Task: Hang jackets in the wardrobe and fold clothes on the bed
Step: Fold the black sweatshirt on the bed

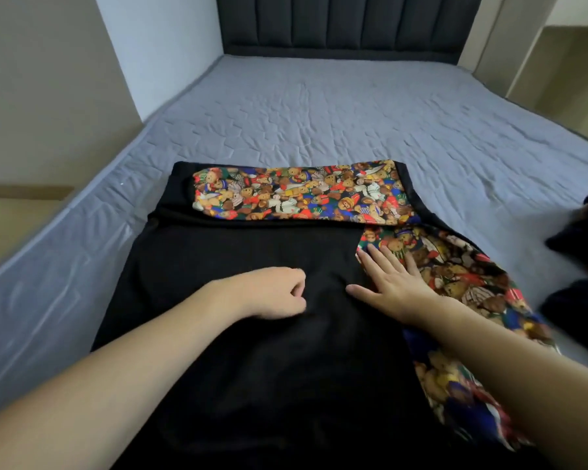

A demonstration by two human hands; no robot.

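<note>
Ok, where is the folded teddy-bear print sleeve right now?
In the head view, the teddy-bear print sleeve lies folded across the top of the black garment, centre frame on the grey mattress, beyond both hands.

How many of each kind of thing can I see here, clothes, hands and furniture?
Black garment with teddy-bear print sleeves, spread on the bed: 1
Dark clothes at the right edge, too cut off to tell apart, counted as a heap: 1
Hands, left hand and right hand, both resting on the garment: 2
Bed: 1
Total: 5
</note>
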